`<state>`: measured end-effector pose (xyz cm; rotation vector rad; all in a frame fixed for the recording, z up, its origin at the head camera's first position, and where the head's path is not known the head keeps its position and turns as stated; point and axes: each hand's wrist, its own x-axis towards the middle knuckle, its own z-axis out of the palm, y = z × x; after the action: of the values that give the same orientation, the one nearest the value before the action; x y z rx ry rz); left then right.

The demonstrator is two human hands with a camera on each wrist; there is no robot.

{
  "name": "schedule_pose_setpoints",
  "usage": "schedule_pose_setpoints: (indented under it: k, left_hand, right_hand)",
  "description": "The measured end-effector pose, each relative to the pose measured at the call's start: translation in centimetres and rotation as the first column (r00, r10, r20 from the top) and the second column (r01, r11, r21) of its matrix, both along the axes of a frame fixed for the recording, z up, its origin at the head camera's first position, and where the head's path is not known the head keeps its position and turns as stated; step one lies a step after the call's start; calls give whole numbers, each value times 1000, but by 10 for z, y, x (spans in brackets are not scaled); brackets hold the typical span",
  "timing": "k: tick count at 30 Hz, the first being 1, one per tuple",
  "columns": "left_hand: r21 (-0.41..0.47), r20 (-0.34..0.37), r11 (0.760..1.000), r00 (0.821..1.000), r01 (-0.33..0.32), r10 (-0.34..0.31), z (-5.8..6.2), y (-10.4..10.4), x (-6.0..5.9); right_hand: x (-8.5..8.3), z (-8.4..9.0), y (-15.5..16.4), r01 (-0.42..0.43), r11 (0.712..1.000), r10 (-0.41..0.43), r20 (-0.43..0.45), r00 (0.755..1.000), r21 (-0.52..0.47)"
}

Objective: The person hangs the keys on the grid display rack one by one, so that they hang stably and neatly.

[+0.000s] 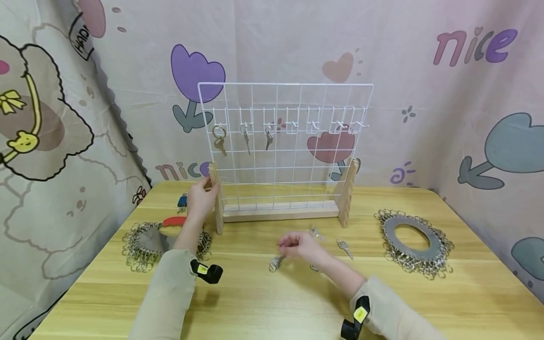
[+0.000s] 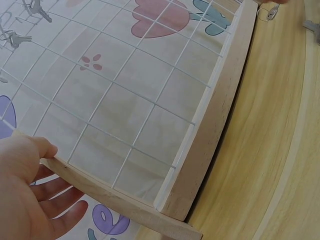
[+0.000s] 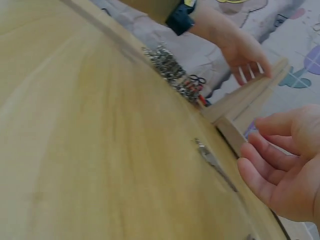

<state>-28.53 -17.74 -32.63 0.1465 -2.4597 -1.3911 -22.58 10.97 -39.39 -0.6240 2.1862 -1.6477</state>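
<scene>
A white wire grid rack point(image 1: 280, 216) on a wooden stand stands at the back of the table. My left hand point(image 1: 201, 198) grips its left wooden post, thumb in front and fingers behind, as the left wrist view shows. Three keys hang from hooks on the left: one key point(image 1: 220, 145), a second key point(image 1: 247, 141) and a third key point(image 1: 269, 140). My right hand point(image 1: 302, 248) hovers by a key with a ring point(image 1: 275, 263) on the table. In the right wrist view its fingers are loosely bent, with nothing between them, and that key point(image 3: 216, 164) lies apart from them.
More keys lie on the table: one key point(image 1: 316, 233) beyond my right hand, another key point(image 1: 345, 248) to its right. Grey ring-shaped pieces edged with metal loops lie on both sides, left piece point(image 1: 148, 240), right piece point(image 1: 432, 243). A red handle point(image 1: 174, 221) and small blue object point(image 1: 182, 201) are at left.
</scene>
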Motion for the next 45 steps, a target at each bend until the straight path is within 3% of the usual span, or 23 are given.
schedule_pose_setpoints:
  k: [4,13,27,33,45]
  left_hand:
    - [-4,-1,1000,1000,1,-1,-1,0,0]
    - [-9,-19,1000,1000,-6,6,-2,1,1]
    - [-6,-11,1000,1000,-8,8,0,2,2]
    - [5,-6,1000,1000,-9,9,0,1,2]
    - [19,-1,1000,1000,-2,2,-1,1,2]
  right_hand:
    - [7,-6,-5,-48,999,47,34,998,8]
    - [13,-13,-14,-78,995,80,-26,996,68]
    - [15,-20,-20,-42,974,84,-184,979,222]
    - [16,-23,-22,-23,955,103,-257,961,295]
    - [21,-23,-21,-4,948,106,-306,946,318]
